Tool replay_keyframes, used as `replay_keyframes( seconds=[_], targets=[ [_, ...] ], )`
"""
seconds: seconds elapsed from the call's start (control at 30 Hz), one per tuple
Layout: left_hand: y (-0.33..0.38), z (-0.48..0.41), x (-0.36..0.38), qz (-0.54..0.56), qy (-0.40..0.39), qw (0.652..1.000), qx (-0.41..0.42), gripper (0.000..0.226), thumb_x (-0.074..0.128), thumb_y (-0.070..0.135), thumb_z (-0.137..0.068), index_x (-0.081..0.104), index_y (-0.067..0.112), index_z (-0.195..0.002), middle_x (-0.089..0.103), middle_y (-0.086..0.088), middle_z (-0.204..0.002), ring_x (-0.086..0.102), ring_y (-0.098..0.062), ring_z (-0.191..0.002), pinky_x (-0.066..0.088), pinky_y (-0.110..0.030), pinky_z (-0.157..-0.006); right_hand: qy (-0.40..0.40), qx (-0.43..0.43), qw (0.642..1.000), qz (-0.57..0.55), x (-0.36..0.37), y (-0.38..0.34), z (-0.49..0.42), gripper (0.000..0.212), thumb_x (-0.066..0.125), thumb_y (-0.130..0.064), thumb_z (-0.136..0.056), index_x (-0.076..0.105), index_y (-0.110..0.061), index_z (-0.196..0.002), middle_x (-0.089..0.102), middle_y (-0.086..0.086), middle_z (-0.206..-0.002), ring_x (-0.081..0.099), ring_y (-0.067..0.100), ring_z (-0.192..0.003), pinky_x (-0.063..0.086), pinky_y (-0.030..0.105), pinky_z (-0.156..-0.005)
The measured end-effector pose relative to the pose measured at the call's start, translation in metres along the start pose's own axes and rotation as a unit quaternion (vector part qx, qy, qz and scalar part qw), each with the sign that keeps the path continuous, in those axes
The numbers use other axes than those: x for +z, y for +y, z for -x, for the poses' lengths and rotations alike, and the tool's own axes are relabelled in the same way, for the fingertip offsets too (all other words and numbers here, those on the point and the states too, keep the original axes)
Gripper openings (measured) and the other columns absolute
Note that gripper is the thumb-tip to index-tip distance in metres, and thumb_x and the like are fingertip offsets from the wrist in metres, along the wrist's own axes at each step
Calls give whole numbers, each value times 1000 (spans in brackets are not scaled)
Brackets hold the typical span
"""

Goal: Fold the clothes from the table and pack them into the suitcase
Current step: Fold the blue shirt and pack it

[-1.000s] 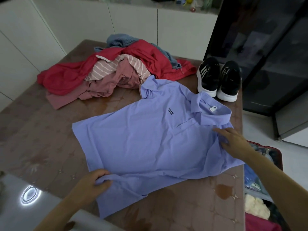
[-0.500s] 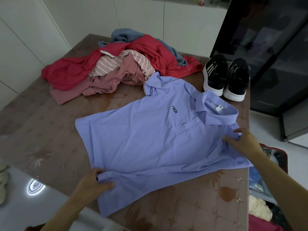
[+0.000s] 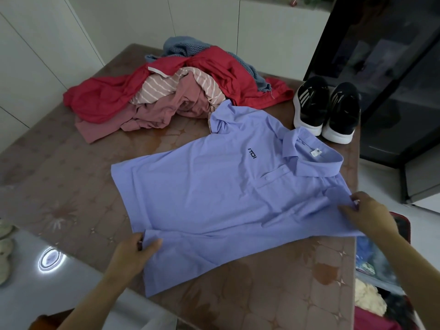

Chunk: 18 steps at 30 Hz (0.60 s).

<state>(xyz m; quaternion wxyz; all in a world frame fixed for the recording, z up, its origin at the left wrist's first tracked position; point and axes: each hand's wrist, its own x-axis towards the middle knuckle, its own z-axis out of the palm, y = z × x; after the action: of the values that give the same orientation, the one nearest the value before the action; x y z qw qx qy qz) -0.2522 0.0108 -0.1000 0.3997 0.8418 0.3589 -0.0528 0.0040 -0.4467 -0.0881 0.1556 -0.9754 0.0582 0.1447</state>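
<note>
In the head view, our left hand (image 3: 134, 254) at lower centre pinches the hem of the lavender-blue polo shirt (image 3: 226, 198), which lies spread flat mid-frame on the brown patterned table (image 3: 59, 186). Our right hand (image 3: 367, 216) pinches its sleeve. A heap of red and pink clothes (image 3: 166, 96) lies above, black white-soled sneakers (image 3: 326, 108) are at upper right, and the red-rimmed suitcase (image 3: 402, 225) is at lower right.

both hands (image 3: 133, 254) (image 3: 367, 216) pinching a blue polo shirt (image 3: 214, 196) on the table (image 3: 59, 182)

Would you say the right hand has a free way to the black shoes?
Probably yes: only the flat blue shirt lies between the right hand and the shoes, though it pinches that shirt.
</note>
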Motion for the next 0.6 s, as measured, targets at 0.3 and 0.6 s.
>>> replay_keyframes(
  seconds=[0.3, 0.6],
  targets=[
    [-20, 6, -2, 21, -175, 984, -2, 75, 84, 58, -50, 61, 21, -111, 68, 11, -104, 64, -6, -95, 52, -22, -74, 46, -280, 947, 149, 26, -13, -1, 40, 74, -21, -61, 72, -27, -100, 61, 12, -119, 58, 43, -103, 45, 57, -86],
    [-31, 8, -16, -162, -146, 976, 15, 41, 59, 60, -76, 63, 19, -76, 63, 7, -72, 58, -7, -65, 42, -24, -59, 220, -214, 949, 70, 33, -84, 4, 35, 70, -16, -79, 62, -5, -112, 60, 22, -107, 57, 45, -95, 40, 54, -86]
  ],
)
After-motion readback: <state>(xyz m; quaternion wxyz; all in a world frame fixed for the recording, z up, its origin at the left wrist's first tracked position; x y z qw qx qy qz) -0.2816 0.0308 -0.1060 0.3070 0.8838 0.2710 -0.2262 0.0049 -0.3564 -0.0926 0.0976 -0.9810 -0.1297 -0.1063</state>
